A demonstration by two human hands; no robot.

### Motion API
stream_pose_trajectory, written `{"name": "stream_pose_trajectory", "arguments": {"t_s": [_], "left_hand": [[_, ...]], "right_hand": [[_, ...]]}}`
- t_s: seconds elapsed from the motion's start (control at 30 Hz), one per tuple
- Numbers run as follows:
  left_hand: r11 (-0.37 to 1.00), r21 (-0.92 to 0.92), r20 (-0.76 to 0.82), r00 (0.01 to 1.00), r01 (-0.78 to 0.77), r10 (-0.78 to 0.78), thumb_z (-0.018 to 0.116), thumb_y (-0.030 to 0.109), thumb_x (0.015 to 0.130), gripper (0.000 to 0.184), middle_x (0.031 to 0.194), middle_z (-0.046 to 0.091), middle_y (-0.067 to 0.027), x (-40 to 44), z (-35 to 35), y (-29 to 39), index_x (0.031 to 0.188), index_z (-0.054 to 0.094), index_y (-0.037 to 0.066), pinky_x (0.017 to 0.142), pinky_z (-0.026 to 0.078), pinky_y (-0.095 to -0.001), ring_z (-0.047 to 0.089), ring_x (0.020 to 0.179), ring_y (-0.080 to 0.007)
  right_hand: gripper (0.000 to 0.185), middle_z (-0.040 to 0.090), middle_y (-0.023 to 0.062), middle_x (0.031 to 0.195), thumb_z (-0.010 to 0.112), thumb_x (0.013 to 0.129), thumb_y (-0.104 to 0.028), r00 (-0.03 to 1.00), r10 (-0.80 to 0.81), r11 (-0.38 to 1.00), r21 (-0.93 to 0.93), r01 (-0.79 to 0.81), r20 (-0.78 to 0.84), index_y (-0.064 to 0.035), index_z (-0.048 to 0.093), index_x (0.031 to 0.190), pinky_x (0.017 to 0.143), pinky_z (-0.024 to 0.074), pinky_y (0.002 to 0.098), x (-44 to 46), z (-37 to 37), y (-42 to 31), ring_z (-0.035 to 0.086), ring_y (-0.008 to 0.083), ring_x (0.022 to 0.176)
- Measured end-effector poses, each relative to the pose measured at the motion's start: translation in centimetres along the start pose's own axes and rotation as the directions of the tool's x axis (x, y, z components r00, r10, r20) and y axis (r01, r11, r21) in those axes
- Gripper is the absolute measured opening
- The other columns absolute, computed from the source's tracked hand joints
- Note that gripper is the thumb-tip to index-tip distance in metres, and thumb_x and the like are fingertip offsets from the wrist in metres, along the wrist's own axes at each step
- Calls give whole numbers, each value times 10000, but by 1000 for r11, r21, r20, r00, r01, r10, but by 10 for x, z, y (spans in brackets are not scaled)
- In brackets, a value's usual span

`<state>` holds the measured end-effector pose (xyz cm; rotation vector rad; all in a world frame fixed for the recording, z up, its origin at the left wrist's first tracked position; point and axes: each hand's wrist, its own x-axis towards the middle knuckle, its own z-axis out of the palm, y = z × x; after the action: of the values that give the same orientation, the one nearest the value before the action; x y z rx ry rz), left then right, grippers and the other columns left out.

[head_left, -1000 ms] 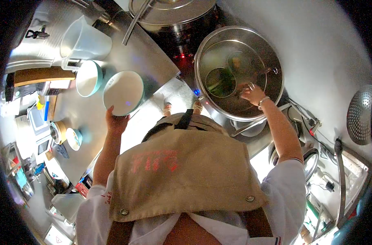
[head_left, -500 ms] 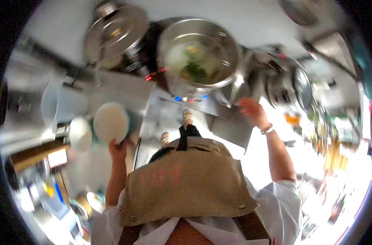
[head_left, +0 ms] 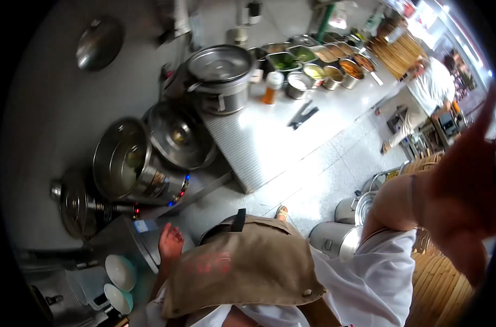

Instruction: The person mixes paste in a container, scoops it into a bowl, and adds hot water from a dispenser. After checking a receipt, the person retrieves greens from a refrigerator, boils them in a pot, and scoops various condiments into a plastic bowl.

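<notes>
My left hand (head_left: pixel 171 243) is empty with its fingers apart, near the metal counter's edge, to the right of two pale bowls (head_left: pixel 120 272). The bowls stand on the counter, untouched. My right hand (head_left: pixel 466 191) is raised very close to the camera at the right edge, large and dark, its fingers spread and nothing seen in it. A large open steel pot (head_left: pixel 121 158) with liquid and strainers stands at the left, beside a round steel lid or pan (head_left: pixel 181 133).
A lidded steel pot (head_left: pixel 221 76) stands on a counter (head_left: pixel 275 141) with a seasoning bottle (head_left: pixel 272 87) and several food containers (head_left: pixel 351 68). Metal drums (head_left: pixel 335 238) stand on the floor at right. Another person (head_left: pixel 430 87) is at the upper right.
The view has turned toward the food counter. My left hand has let go of the bowl. My right hand has left the open pot and risen close to the camera.
</notes>
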<state>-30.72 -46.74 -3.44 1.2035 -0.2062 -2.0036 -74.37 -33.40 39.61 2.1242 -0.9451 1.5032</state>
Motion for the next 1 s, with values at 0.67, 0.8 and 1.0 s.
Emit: {"name": "stream_pose_trajectory", "arguments": {"t_s": [0.67, 0.8, 1.0], "left_hand": [[-505, -530, 847, -396, -682, -355, 411, 334, 871, 426, 1097, 478, -145, -119, 667, -26, 1190, 428, 54, 832, 373, -337, 453, 983, -230], [-540, -563, 826, -412, -626, -385, 410, 320, 879, 409, 1122, 471, -139, -88, 702, -40, 1196, 433, 63, 854, 365, -340, 442, 1014, -233], [-490, -515, 853, -367, -703, -371, 409, 298, 891, 386, 1159, 462, -130, -61, 775, -41, 1205, 439, 76, 886, 353, -343, 427, 1059, -237]], "right_hand": [[426, 467, 153, 1220, 479, 863, -318, 999, 11, 992, -123, -16, -44, -53, 464, 1196, 949, 357, 404, -81, -307, 158, 450, 260, 1130], [432, 466, 152, 1223, 471, 867, -324, 996, -48, 991, -125, 38, -75, -57, 455, 1206, 954, 348, 401, -96, -318, 227, 442, 257, 1138], [442, 463, 152, 1228, 457, 874, -334, 985, 77, 993, -74, -89, -154, -62, 441, 1222, 963, 335, 398, -79, -347, 320, 431, 253, 1150]]}}
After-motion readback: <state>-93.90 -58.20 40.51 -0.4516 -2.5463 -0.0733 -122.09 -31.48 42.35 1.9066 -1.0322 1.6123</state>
